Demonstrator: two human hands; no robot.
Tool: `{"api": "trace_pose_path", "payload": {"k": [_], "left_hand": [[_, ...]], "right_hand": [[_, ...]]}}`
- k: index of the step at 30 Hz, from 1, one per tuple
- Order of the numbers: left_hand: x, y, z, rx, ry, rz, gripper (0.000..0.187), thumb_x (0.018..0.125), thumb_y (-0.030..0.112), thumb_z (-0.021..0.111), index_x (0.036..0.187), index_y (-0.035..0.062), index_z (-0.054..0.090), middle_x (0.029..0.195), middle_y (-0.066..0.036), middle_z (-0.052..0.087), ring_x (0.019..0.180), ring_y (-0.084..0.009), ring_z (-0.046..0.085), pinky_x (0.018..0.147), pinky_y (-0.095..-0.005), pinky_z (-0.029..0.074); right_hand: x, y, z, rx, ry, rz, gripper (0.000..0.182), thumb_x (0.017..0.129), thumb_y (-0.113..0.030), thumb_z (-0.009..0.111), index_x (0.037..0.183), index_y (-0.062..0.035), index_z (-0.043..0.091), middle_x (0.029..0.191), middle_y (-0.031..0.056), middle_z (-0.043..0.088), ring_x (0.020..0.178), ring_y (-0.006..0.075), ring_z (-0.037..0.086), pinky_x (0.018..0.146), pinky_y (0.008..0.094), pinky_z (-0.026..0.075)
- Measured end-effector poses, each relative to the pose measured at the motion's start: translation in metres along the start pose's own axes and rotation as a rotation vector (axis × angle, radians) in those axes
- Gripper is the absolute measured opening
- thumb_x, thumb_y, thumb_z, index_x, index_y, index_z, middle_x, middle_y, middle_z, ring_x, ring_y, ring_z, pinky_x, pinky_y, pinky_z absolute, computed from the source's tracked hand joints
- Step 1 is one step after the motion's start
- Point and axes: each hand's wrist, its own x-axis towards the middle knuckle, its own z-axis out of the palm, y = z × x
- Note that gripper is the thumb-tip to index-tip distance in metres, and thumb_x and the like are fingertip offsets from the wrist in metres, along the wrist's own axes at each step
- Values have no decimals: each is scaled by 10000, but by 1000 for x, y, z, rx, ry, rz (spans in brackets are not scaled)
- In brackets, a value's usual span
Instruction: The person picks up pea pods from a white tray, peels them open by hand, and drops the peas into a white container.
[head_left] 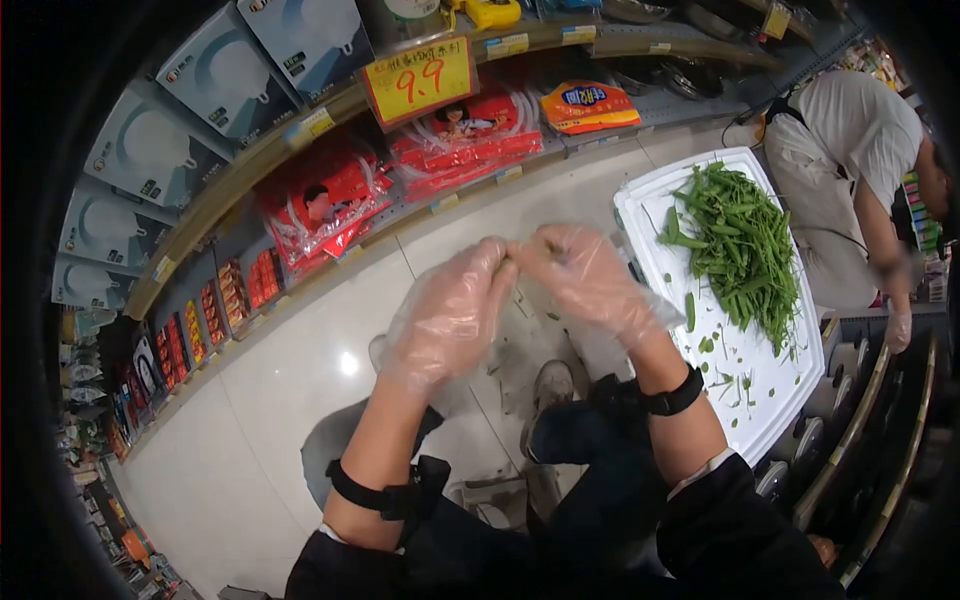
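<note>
My left hand (450, 312) and my right hand (592, 284), both in clear plastic gloves, meet fingertip to fingertip above the floor. The fingers of each are closed in a pinch. A hint of green shows at the right fingers, but what they grip is too small and hidden to name. Right of my right hand lies a white tray (655, 215) with a raised rim. A heap of green pea pods (745, 250) covers its upper part. Loose pods and green scraps (738, 385) are scattered over its lower part.
Store shelves curve along the left and top, with red packages (325, 205), boxed goods (215, 75) and a yellow price sign (420, 82). A person (850, 140) crouches beyond the tray. Green bits lie on the tiled floor (270, 400). More shelving (860, 430) stands at right.
</note>
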Motion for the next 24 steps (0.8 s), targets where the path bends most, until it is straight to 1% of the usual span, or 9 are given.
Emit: {"api": "trace_pose_path", "payload": {"k": [2, 3, 4, 6, 10, 13, 16, 22, 24], "left_hand": [[0, -16, 15, 58, 164, 168, 189, 898, 173, 519, 1011, 22, 526, 907, -214, 581, 868, -421, 548, 718, -478, 445], [2, -12, 8, 133, 126, 224, 197, 897, 176, 531, 1030, 32, 515, 918, -204, 586, 855, -414, 555, 707, -473, 455], [3, -12, 10, 120, 123, 212, 197, 897, 176, 531, 1030, 32, 515, 918, -204, 586, 855, -414, 555, 707, -473, 455], [1, -13, 13, 95, 188, 230, 190, 910, 154, 522, 1035, 10, 529, 927, -232, 569, 888, -425, 539, 732, -447, 441], [0, -5, 13, 111, 222, 159, 174, 899, 148, 544, 1018, 22, 529, 905, -215, 587, 839, -409, 557, 703, -440, 445], [1, -2, 13, 136, 263, 224, 171, 894, 157, 552, 1017, 40, 532, 894, -197, 598, 796, -404, 567, 666, -445, 450], [-1, 4, 12, 185, 272, 194, 171, 886, 162, 561, 1017, 56, 535, 888, -193, 602, 763, -406, 571, 634, -460, 450], [-5, 6, 4, 235, 231, 183, 177, 888, 166, 560, 1026, 58, 536, 897, -208, 598, 761, -412, 562, 644, -441, 463], [-6, 8, 2, 85, 240, 172, 163, 899, 175, 545, 998, 48, 521, 879, -195, 601, 742, -411, 568, 622, -436, 459]], "right_hand": [[2, 2, -3, 88, 4, -54, 322, 905, -276, 525, 834, 29, 597, 653, 148, 508, 602, 179, 462, 578, 340, 405], [-1, 6, 1, 174, 30, -128, 321, 908, -268, 523, 815, 33, 590, 636, 118, 492, 601, 139, 436, 568, 329, 396], [-2, 8, 4, 169, 18, -116, 321, 908, -268, 523, 815, 33, 590, 636, 118, 492, 601, 139, 436, 568, 329, 396], [-3, 11, 11, 434, 60, -158, 318, 906, -270, 565, 758, 11, 564, 647, 26, 454, 639, 100, 426, 572, 279, 353], [-3, 3, 7, 404, 91, -203, 300, 916, -228, 520, 767, 31, 546, 613, 42, 435, 619, 91, 386, 547, 294, 364], [0, 0, 3, 318, 113, -257, 311, 920, -217, 517, 732, 31, 515, 607, 31, 395, 610, 85, 367, 534, 285, 345], [-3, -3, 2, 323, 104, -170, 317, 918, -204, 524, 716, 38, 498, 600, 38, 382, 596, 84, 349, 523, 282, 331], [-5, -7, 10, 236, 181, -252, 322, 915, -205, 545, 687, 21, 523, 586, -13, 385, 587, 67, 330, 509, 262, 305], [-4, -8, 19, 657, 204, -84, 294, 919, -217, 553, 685, -39, 540, 576, -32, 399, 550, 59, 359, 485, 243, 289]]}}
